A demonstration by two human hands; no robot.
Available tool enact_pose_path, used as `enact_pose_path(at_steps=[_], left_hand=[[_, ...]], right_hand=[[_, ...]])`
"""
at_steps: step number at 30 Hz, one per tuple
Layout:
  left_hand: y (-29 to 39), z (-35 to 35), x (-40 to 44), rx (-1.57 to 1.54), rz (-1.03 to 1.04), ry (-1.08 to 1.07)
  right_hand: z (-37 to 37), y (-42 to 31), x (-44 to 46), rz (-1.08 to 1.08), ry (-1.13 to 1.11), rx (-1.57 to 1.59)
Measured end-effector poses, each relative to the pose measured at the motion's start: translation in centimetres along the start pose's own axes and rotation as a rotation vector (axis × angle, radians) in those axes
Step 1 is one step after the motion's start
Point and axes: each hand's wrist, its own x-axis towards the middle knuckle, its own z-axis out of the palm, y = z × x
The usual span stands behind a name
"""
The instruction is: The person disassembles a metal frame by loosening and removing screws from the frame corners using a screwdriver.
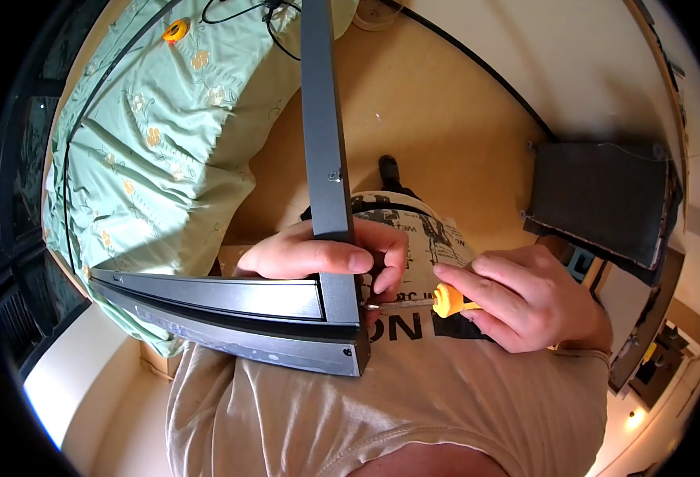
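My left hand is wrapped around a dark grey metal frame close to its corner, thumb across the upright bar. One bar runs away from me and another, broader one goes off to the left. In my right hand is a screwdriver with a yellow and black handle. Its thin shaft points left, and the tip meets or nearly meets the outer side of the corner. A small screw seems to be at the tip, too small to make out surely.
On the left, a green flowered cloth covers a bed-like surface. A yellow tape measure and a black cable lie on it. To the right stands a dark box-shaped piece by the wall. Tan floor lies ahead.
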Motion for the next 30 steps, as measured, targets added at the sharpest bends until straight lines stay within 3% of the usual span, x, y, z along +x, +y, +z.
enact_pose_path(at_steps=[11,13,17,19,24,25,28,30], left_hand=[[0.0,0.4,0.1,-0.096,-0.006,-0.022],[0.0,0.6,0.2,-0.145,0.046,-0.019],[-0.7,-0.4,0.5,-0.114,0.069,-0.074],[-1.4,-1.6,1.3,0.003,0.235,-0.273],[-1.4,-1.9,1.2,0.059,0.238,-0.286],[-1.4,-1.9,1.1,0.072,0.234,-0.283],[-1.1,-2.2,1.0,0.034,0.206,-0.335],[-1.2,-2.4,1.1,0.039,0.208,-0.352]], right_hand=[[0.0,-0.2,0.1,-0.002,-0.013,-0.102],[0.5,-0.2,0.2,-0.128,0.189,-0.367],[-0.8,-0.6,0.1,-0.12,0.109,-0.325],[-1.1,-0.1,0.2,-0.082,0.152,-0.081],[-1.7,1.6,-0.6,-0.036,0.199,0.701],[-1.6,0.4,-1.0,0.213,0.254,0.907],[-1.2,1.1,-1.9,0.475,0.146,0.903],[-0.2,1.3,-2.2,0.206,0.098,0.44]])
